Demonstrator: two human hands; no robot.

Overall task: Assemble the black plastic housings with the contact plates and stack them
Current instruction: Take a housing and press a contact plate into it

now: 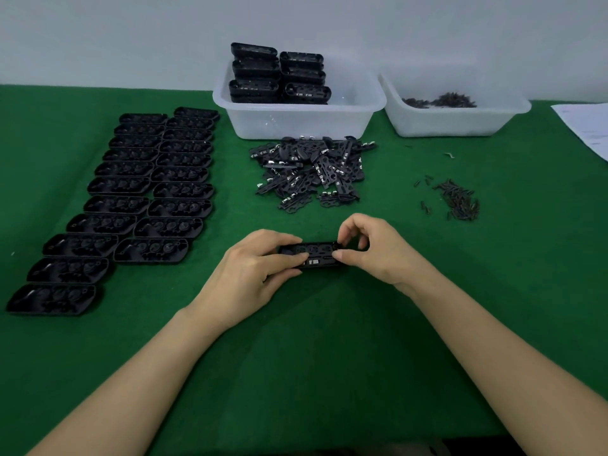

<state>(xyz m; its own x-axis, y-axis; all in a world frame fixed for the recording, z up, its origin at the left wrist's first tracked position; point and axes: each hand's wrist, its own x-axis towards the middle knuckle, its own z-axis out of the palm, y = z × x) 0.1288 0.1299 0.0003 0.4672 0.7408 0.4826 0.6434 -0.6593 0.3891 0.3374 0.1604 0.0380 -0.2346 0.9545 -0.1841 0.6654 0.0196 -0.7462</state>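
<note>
A black plastic housing [314, 253] with a contact plate in it lies on the green mat in the middle. My left hand [253, 268] grips its left end, fingers curled round it. My right hand [371, 248] pinches its right end between thumb and fingers. A heap of loose black contact plates [312, 171] with small metal tabs lies just beyond. Two rows of empty open housings [141, 199] lie at the left. Stacked assembled housings [279, 74] stand in a white tub [296, 123] at the back.
A second white tub [450, 121] at the back right holds small dark screws. More loose screws [457, 200] lie scattered on the mat at the right. A sheet of white paper [589, 126] lies at the far right edge. A pale wall stands behind the table.
</note>
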